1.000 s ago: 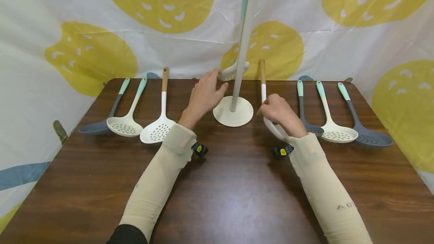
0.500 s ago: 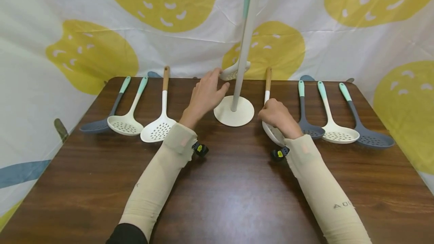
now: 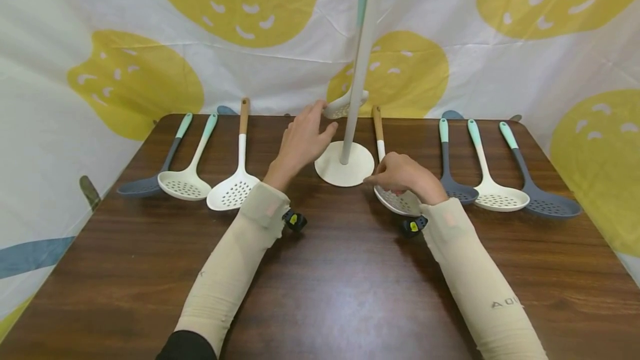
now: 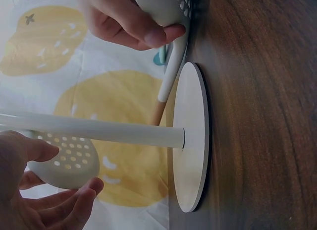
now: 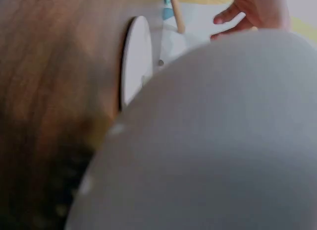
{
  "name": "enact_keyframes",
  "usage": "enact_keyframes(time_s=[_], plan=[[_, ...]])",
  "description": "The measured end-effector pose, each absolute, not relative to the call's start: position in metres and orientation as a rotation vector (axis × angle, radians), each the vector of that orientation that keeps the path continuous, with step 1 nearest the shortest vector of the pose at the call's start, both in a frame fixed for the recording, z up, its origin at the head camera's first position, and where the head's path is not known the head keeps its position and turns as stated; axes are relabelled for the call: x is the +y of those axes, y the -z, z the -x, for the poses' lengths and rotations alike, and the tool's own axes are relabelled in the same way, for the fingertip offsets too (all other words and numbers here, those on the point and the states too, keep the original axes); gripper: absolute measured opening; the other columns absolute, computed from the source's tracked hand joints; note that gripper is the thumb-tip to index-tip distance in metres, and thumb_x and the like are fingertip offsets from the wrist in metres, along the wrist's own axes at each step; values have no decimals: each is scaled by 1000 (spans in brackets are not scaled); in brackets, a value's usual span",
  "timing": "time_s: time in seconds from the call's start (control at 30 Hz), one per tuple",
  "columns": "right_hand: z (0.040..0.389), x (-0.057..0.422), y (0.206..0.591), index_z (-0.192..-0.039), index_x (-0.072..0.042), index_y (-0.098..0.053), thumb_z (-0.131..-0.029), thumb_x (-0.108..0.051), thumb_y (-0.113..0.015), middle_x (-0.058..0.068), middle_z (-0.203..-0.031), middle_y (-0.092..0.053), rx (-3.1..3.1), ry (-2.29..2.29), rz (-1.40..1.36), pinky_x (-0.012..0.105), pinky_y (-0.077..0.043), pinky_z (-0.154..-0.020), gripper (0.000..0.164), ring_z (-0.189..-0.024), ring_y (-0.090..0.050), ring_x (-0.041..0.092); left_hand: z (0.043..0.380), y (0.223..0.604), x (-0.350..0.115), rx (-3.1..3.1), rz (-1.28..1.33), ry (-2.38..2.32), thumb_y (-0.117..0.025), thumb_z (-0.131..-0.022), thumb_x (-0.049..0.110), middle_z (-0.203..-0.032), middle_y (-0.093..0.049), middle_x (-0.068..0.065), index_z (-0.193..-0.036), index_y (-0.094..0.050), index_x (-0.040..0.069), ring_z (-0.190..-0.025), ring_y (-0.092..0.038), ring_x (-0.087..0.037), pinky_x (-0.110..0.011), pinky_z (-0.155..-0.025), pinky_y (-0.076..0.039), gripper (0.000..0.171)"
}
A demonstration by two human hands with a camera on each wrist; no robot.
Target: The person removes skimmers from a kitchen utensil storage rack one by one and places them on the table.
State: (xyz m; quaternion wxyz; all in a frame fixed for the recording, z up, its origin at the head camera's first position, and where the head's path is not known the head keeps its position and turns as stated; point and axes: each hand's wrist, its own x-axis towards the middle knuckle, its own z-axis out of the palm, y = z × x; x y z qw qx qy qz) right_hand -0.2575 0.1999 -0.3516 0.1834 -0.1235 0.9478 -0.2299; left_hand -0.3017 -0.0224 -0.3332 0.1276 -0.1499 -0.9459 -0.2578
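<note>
My right hand grips a white skimmer with a wooden handle at its neck, close over the table right of the white stand. The handle points to the back, and the bowl's grey-white underside fills much of the right wrist view. My left hand is raised left of the stand's pole, fingers loosely spread. Its fingertips lie at the edge of a hanging white perforated skimmer head behind the pole. In the left wrist view the thumb overlaps that head, with fingers below it.
The stand's round base sits mid-table. On the left lie a dark skimmer, a white one and a wooden-handled one. At right are two dark skimmers around a white one. A patterned cloth hangs behind.
My right hand has lowered slightly and shifted left, keeping the skimmer in its grip. The wooden handle has swung left toward the stand, and more of the bowl shows. My left hand stays in place.
</note>
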Motion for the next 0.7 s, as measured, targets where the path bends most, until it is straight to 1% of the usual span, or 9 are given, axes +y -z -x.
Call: enact_keyframes(time_s=[0.1,0.17,0.27,0.4,0.5,0.6,0.7], plan=[[256,200,348,-87,-10,-71,-82,-47,-67,-1,-59,-50,2639,584,366,24,-39,-46,38,-45,-41,9,302,333,-23,-2740,440,751,-51,-94,43,-124,-53,0,-138,-44,18,-97,-56,-23,-41,-72,-46,50],[255,199,345,-93,-12,-71,-80,-50,-68,-1,-63,-52,2628,556,373,25,-41,-48,41,-48,-45,10,303,334,-24,-2722,446,755,-51,-95,42,-123,-54,-1,-136,-46,18,-99,-56,-23,-40,-73,-45,48],[254,198,342,-101,-11,-68,-82,-49,-67,3,-69,-56,2614,566,372,27,-44,-51,42,-53,-50,13,303,334,-26,-2680,462,773,-50,-96,40,-119,-55,0,-130,-50,16,-97,-56,-22,-40,-73,-45,41],[252,198,339,-106,-8,-66,-87,-45,-63,10,-79,-62,2587,632,353,29,-48,-57,41,-63,-57,19,304,336,-28,-2616,497,806,-48,-99,38,-104,-56,2,-115,-55,16,-86,-53,-18,-37,-68,-42,28],[252,199,338,-107,-6,-64,-91,-43,-60,12,-84,-63,2583,668,349,33,-51,-61,41,-69,-60,22,305,338,-28,-2578,520,843,-47,-100,37,-93,-54,3,-106,-55,17,-77,-50,-15,-34,-64,-40,23],[253,201,338,-108,-4,-63,-92,-40,-58,13,-87,-63,2578,693,351,35,-51,-62,40,-69,-60,24,305,338,-27,-2560,538,902,-46,-100,36,-85,-55,5,-103,-54,16,-69,-53,-10,-32,-61,-40,21],[253,202,338,-109,-3,-63,-93,-39,-58,14,-88,-63,2571,706,352,34,-51,-61,40,-68,-60,23,306,339,-26,-2545,549,971,-46,-101,34,-82,-57,5,-101,-54,16,-62,-56,-5,-30,-60,-41,20]])
